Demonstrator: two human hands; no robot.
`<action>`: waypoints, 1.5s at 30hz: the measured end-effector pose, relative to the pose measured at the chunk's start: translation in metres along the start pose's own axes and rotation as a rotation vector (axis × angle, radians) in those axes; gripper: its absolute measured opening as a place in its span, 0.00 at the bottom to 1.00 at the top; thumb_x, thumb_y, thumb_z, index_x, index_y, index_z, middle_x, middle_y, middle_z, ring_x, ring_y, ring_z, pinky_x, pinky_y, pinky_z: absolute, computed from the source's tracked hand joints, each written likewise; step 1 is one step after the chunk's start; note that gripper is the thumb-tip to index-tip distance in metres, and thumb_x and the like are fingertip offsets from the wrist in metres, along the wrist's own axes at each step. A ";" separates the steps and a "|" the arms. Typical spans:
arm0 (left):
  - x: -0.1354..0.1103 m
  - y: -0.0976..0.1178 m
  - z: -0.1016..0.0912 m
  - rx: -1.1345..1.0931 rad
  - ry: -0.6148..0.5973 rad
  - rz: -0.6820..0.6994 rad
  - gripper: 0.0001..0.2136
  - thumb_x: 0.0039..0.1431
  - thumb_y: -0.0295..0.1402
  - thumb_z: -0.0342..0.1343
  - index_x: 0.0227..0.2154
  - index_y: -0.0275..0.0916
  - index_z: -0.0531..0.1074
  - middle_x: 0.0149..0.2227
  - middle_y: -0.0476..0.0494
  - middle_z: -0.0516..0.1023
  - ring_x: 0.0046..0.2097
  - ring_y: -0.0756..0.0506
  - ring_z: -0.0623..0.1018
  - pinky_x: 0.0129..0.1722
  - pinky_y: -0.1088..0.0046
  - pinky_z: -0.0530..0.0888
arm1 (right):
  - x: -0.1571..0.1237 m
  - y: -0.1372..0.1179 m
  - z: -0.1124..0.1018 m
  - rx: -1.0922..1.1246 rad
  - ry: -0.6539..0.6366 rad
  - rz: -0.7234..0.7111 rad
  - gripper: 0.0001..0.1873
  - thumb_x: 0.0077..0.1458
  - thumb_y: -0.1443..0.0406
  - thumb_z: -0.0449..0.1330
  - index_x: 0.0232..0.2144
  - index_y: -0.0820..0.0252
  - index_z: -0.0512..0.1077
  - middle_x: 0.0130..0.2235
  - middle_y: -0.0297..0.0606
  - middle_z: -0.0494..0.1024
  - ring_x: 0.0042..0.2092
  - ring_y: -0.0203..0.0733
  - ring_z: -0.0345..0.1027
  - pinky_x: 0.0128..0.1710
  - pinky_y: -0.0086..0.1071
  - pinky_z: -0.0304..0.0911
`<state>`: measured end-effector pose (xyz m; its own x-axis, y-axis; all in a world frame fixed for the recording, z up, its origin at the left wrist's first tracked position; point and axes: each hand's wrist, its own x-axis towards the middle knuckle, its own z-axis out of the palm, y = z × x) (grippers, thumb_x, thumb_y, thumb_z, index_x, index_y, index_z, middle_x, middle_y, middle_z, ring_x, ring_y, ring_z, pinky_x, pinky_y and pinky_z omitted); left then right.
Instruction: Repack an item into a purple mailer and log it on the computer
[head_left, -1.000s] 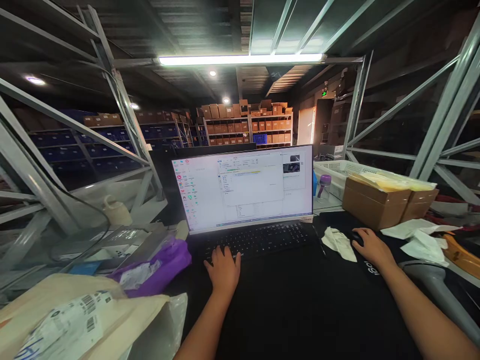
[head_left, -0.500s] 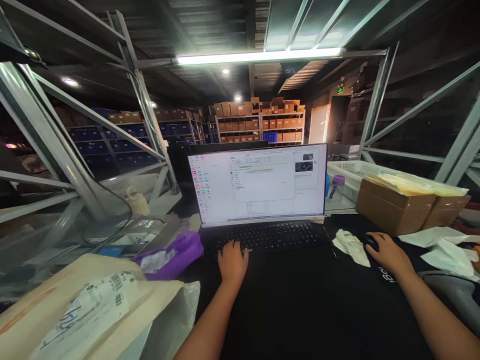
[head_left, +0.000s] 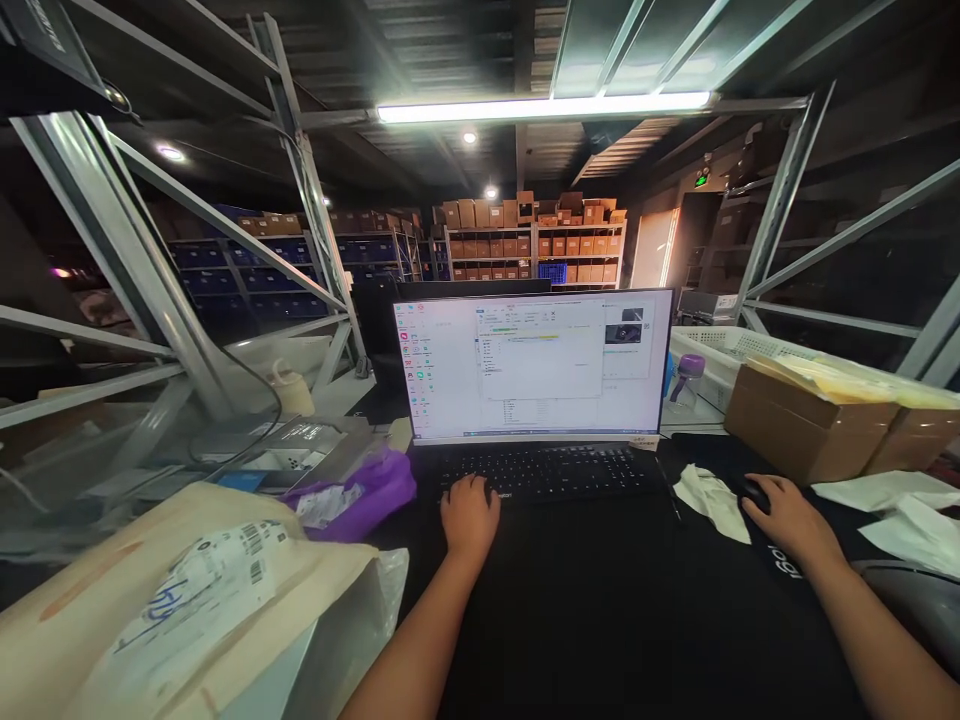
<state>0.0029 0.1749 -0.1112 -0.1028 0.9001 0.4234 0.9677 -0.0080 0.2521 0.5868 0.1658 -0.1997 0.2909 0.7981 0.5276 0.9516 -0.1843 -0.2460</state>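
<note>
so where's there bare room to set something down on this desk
The widest bare patch is the black mat between the forearms, below the keyboard. It's crowded left, with a purple bag and beige package, and right, with crumpled paper, the mouse and cardboard boxes.

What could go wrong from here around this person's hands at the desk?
1. The crumpled white paper lies just left of the mouse under the right hand; a leftward sweep might catch it.
2. The purple package sits close to the left end of the keyboard, so it could crowd the left hand there.
3. The cream package lies beside the left forearm and might get nudged.
</note>
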 end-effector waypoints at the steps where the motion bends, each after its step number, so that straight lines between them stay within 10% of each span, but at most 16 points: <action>1: 0.001 -0.001 0.000 -0.001 0.005 0.003 0.15 0.66 0.33 0.49 0.50 0.38 0.77 0.56 0.36 0.77 0.59 0.37 0.74 0.62 0.53 0.68 | 0.000 -0.001 -0.001 -0.003 -0.004 0.001 0.32 0.56 0.48 0.49 0.55 0.58 0.74 0.55 0.50 0.73 0.52 0.56 0.72 0.54 0.49 0.69; 18: 0.012 -0.019 0.010 -0.083 0.043 0.107 0.12 0.64 0.34 0.53 0.44 0.36 0.77 0.48 0.37 0.80 0.52 0.36 0.76 0.51 0.60 0.72 | -0.007 -0.038 -0.040 -0.106 -0.149 0.054 0.31 0.62 0.50 0.46 0.60 0.55 0.72 0.61 0.49 0.68 0.55 0.53 0.71 0.52 0.46 0.70; 45: 0.010 -0.015 0.006 -0.059 0.020 0.088 0.09 0.65 0.32 0.53 0.42 0.36 0.77 0.47 0.37 0.79 0.52 0.37 0.76 0.51 0.60 0.72 | -0.003 -0.021 -0.021 -0.084 -0.064 0.018 0.31 0.59 0.51 0.48 0.56 0.55 0.75 0.57 0.50 0.72 0.52 0.55 0.73 0.50 0.48 0.71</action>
<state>-0.0112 0.1868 -0.1155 -0.0232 0.8858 0.4634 0.9581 -0.1126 0.2633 0.5676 0.1550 -0.1789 0.3034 0.8287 0.4704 0.9521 -0.2440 -0.1844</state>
